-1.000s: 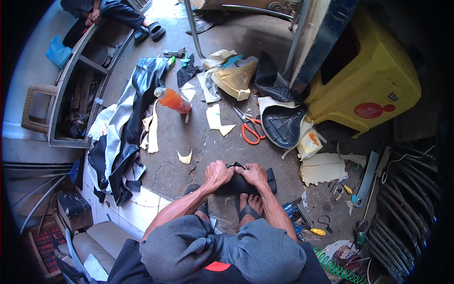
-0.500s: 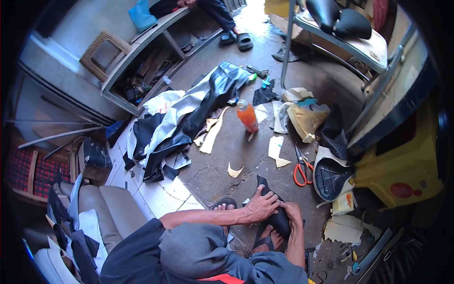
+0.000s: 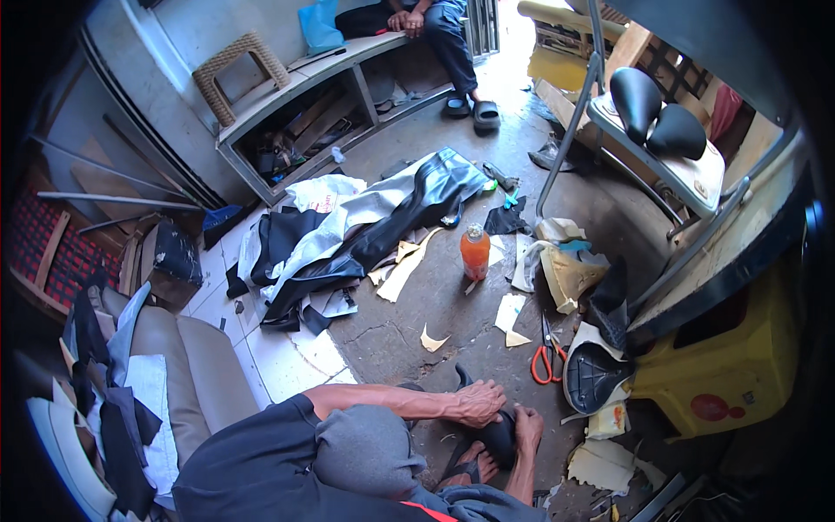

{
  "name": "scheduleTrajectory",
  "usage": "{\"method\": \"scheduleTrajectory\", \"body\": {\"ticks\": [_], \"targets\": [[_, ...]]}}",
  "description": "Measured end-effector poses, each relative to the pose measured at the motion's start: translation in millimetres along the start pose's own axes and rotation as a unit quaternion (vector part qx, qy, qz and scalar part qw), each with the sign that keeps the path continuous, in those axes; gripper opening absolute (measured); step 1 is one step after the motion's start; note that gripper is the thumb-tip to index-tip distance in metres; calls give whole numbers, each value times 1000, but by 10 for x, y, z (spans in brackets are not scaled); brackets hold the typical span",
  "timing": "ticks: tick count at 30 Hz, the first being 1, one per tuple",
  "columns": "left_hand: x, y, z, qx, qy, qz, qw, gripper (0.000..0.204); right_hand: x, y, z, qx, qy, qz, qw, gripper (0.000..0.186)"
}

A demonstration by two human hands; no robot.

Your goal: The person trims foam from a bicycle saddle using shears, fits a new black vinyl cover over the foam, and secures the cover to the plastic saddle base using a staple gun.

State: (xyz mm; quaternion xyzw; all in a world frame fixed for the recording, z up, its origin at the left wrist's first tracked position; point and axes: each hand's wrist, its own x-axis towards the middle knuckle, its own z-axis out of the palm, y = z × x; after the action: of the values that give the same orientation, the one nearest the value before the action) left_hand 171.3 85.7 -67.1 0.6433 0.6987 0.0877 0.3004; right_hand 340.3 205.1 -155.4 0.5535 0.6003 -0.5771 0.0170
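Observation:
A black saddle (image 3: pixel 498 442) with a smooth, leather-like surface is held low in front of me, just above my sandalled foot (image 3: pixel 470 461). My left hand (image 3: pixel 480 403) lies across its upper part with the fingers curled over the edge. Beyond that hand a narrow, pointed black end sticks up. On the other side my right hand (image 3: pixel 527 426) grips the edge, its fingers bent and its thumb near the top. The underside is out of sight. Orange-handled scissors (image 3: pixel 548 355) lie on the floor to the right, beside a black moulded saddle shell (image 3: pixel 598 383).
An orange-filled bottle (image 3: pixel 475 252) stands ahead amid cream foam scraps (image 3: pixel 409 268). Black and silver sheet material (image 3: pixel 365 226) lies left of it. At right are a yellow plastic stool (image 3: pixel 722 365) and a chair (image 3: pixel 696 178) bearing black saddles. Another person (image 3: pixel 448 43) sits on the far bench.
My hands and the saddle have come slightly nearer and shifted left in view. The saddle's pointed end now curves upward. The view has tilted, showing more of the seated person.

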Motion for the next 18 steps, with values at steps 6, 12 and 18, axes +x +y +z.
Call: {"method": "scheduleTrajectory", "body": {"ticks": [6, 12, 18], "targets": [[-134, -87, 189, -97, 35, -61, 993, 46, -349, -220, 124, -83, 200, -169, 962, 30], [-282, -34, -153, -170, 22, -121, 978, 49, -559, -398, -225, -1, 290, -252, 923, 22], [-258, -34, -635, 44, 230, -78, 969, 38, -850, -228, -630, -77, 383, -289, 874, 27]]}}
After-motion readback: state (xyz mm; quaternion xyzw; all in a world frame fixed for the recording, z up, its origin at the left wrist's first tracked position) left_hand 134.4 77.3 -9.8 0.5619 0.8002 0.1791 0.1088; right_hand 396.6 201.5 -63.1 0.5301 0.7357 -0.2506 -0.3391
